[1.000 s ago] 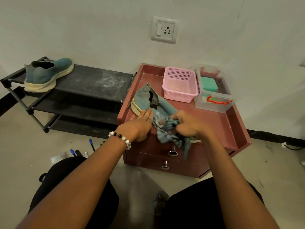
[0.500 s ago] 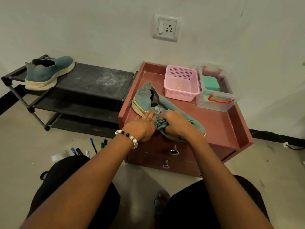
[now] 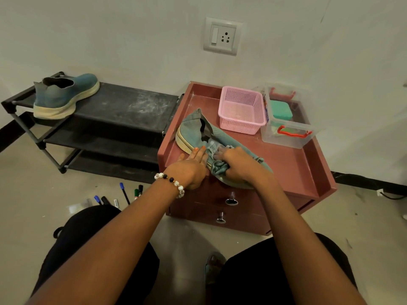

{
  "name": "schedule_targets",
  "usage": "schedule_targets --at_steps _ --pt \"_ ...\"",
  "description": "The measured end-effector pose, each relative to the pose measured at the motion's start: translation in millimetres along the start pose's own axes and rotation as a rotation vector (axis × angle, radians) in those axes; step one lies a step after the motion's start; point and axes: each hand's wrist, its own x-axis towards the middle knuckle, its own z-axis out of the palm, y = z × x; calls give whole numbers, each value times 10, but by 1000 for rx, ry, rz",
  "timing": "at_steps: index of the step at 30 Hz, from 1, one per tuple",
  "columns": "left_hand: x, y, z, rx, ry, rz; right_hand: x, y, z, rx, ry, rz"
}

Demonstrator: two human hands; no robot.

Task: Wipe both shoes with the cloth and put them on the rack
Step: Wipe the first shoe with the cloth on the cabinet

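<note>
One blue-green shoe (image 3: 193,132) with a cream sole lies on the reddish cabinet top (image 3: 293,166), heel toward the back left. My right hand (image 3: 239,165) presses a bunched grey-blue cloth (image 3: 217,165) onto the shoe's middle and hides part of its toe end. My left hand (image 3: 192,168), with a bead bracelet at the wrist, rests flat against the shoe's near side, fingers extended. The other blue shoe (image 3: 66,95) stands on the top shelf of the black rack (image 3: 123,108), at its left end.
A pink mesh basket (image 3: 242,110) and a clear plastic box (image 3: 286,119) with a teal item stand at the back of the cabinet top. Several markers (image 3: 123,195) lie on the floor by the rack. A wall socket (image 3: 222,36) is above. My knees frame the bottom.
My right hand with the cloth has moved from the shoe's near edge up along its upper toward the opening. The left hand stays against the shoe's side.
</note>
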Motion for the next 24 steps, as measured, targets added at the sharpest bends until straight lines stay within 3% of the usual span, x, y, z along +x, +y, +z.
schedule_targets --at_steps 4,6,8,11,14,15,19,24 --pt "-5 -30 21 -28 1 13 -296 71 -227 122 -163 124" --pt "-10 -56 10 -38 -1 40 -449 188 -344 177 -171 179" --pt "10 -79 12 -33 13 56 -535 274 -436 288 -59 247" --pt "35 -91 15 9 71 61 -505 195 -478 458 257 255" --pt "49 -80 15 33 164 91 -353 18 -375 421 500 213" --pt "52 -80 16 36 180 99 -263 4 -282 365 470 188" --pt "82 -103 63 27 150 53 47 40 118 -37 70 66" --pt "69 -99 69 47 150 32 -64 121 175 -21 -37 158"
